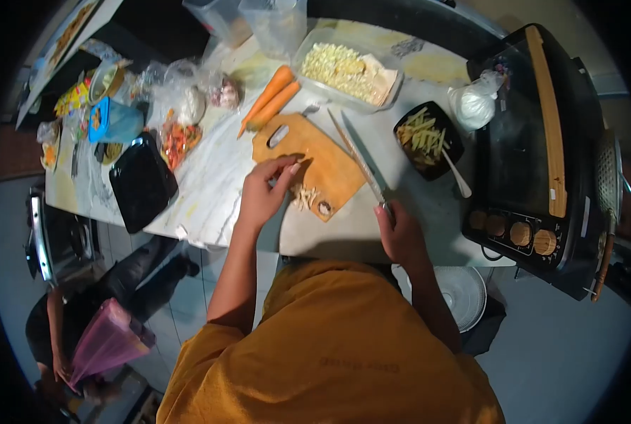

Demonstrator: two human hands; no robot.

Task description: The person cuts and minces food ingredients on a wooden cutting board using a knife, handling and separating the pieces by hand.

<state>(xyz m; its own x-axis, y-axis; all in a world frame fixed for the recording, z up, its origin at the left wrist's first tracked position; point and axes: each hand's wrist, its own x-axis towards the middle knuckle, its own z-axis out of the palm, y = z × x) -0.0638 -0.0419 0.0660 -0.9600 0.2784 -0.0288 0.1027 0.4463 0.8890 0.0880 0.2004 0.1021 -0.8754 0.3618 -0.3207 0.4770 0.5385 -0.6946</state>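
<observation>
My right hand [401, 232] is closed round the handle of a knife [361, 161], whose long blade points away from me along the right edge of the wooden cutting board [340, 164]. Over the board's left part, my left hand [264, 189] has its thumb and fingertips pinched together; what sits between them, if anything, is too small to make out. Just beneath these fingers lies a little heap of pale chopped pieces [305, 198]. Two carrots [273, 97] rest on the marble counter beyond the board.
Behind the board stands a plastic tub of pale diced food [342, 69]. To the right are a black bowl [420, 168] of green strips with a spoon, a white-filled bag [474, 106] and a black oven [517, 162]. A black tray [143, 182] lies left. Another person holds a pink bag [110, 339].
</observation>
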